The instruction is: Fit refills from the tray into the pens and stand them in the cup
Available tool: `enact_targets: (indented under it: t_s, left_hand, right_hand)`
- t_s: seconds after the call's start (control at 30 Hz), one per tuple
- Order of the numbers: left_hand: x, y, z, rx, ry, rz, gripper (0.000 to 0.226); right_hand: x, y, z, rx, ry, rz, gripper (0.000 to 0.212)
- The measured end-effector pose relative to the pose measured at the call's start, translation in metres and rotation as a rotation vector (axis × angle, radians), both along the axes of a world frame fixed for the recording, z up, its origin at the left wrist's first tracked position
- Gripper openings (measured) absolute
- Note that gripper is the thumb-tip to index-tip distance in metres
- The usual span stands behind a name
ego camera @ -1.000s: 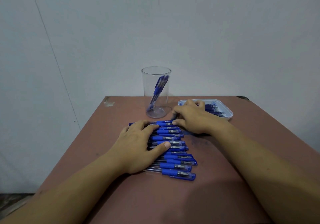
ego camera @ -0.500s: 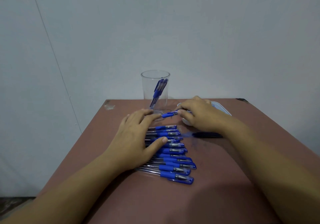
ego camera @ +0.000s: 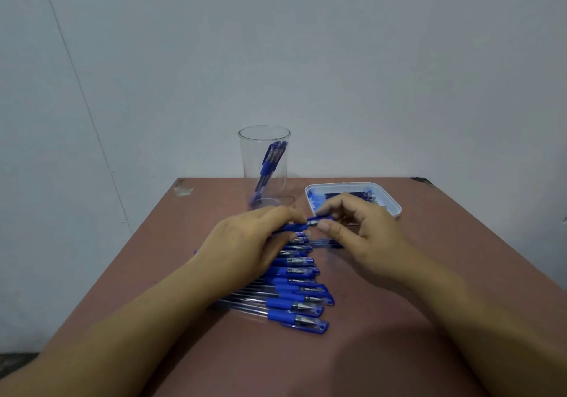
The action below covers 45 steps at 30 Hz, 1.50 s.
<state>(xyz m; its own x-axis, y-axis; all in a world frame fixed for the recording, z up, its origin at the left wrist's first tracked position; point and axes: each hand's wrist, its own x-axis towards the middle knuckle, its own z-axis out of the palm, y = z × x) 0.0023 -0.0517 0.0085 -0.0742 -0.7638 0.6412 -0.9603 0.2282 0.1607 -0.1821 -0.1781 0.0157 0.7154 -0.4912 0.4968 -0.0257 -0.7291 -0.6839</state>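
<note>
Starting at your left, your left hand (ego camera: 248, 243) is curling its fingers round the blue grip section of a pen (ego camera: 299, 226), clamping it and holding it roughly level, just above the far end of the row of pens (ego camera: 294, 295). That row is lying side by side on the table (ego camera: 399, 320), with the near pens showing in full and the far ones partly hiding under your left palm.

Just beyond your left hand the clear cup (ego camera: 264, 157) is standing upright near the table's back edge. A few blue pens (ego camera: 271, 162) are leaning inside it, tips down.

Moving right, the pen is bridging the gap between your hands, so it is touching both. Your right hand (ego camera: 365, 237) is pinching the pen's other end between thumb and forefinger, and its remaining fingers are curling loosely above.

A small blue piece (ego camera: 329, 243) is lying on the table under that hand, too blurred to identify.

Furthest right, the white tray (ego camera: 395, 209) is sitting just behind your right hand, and the dark refills (ego camera: 349, 196) are lying in it.
</note>
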Motion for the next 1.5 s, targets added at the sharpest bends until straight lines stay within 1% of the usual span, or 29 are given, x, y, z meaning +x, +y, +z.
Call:
enact_targets:
  t_s: [0.07, 0.13, 0.27, 0.37, 0.5, 0.9, 1.0, 1.1, 1.27, 1.4, 1.43, 1.5]
  left_hand:
    - [0.002, 0.001, -0.002, 0.034, 0.072, 0.001, 0.024]
    - [0.003, 0.002, -0.003, 0.069, 0.159, -0.022, 0.024]
    - [0.004, 0.001, -0.003, 0.114, 0.337, -0.062, 0.028]
    - [0.007, 0.000, -0.004, 0.154, 0.381, -0.082, 0.022]
    - [0.008, -0.002, -0.003, 0.190, 0.399, -0.090, 0.022]
    - [0.006, 0.001, 0.003, 0.286, 0.453, -0.113, 0.022]
    - [0.004, 0.001, 0.004, 0.291, 0.461, -0.124, 0.021]
    - [0.003, 0.001, 0.005, 0.291, 0.467, -0.141, 0.021]
    - [0.007, 0.004, 0.003, 0.328, 0.453, -0.143, 0.027]
    - [0.008, 0.006, 0.005, 0.236, 0.420, -0.122, 0.028]
    - [0.009, 0.006, 0.006, 0.208, 0.411, -0.107, 0.027]
    - [0.013, 0.006, 0.007, 0.141, 0.387, -0.066, 0.032]
  right_hand:
    - [0.002, 0.001, -0.003, -0.083, -0.008, -0.033, 0.014]
    - [0.003, 0.002, -0.002, -0.110, -0.029, -0.057, 0.017]
    - [0.006, 0.007, -0.002, -0.047, -0.048, -0.027, 0.013]
    - [0.010, 0.007, -0.001, 0.013, -0.044, 0.007, 0.019]
    - [0.011, 0.004, -0.001, -0.005, -0.012, 0.007, 0.025]
    - [0.009, 0.006, -0.003, -0.063, 0.035, -0.047, 0.025]
    - [0.008, 0.004, -0.001, -0.077, 0.019, -0.038, 0.027]
    - [0.007, 0.003, 0.000, -0.077, 0.016, -0.019, 0.023]
    - [-0.001, -0.010, 0.004, -0.096, -0.001, -0.055, 0.024]
    - [-0.005, -0.015, 0.003, -0.047, 0.075, -0.064, 0.018]
    - [-0.005, -0.016, 0.003, -0.063, 0.101, -0.076, 0.018]
    - [-0.006, -0.016, 0.004, -0.105, 0.154, -0.101, 0.015]
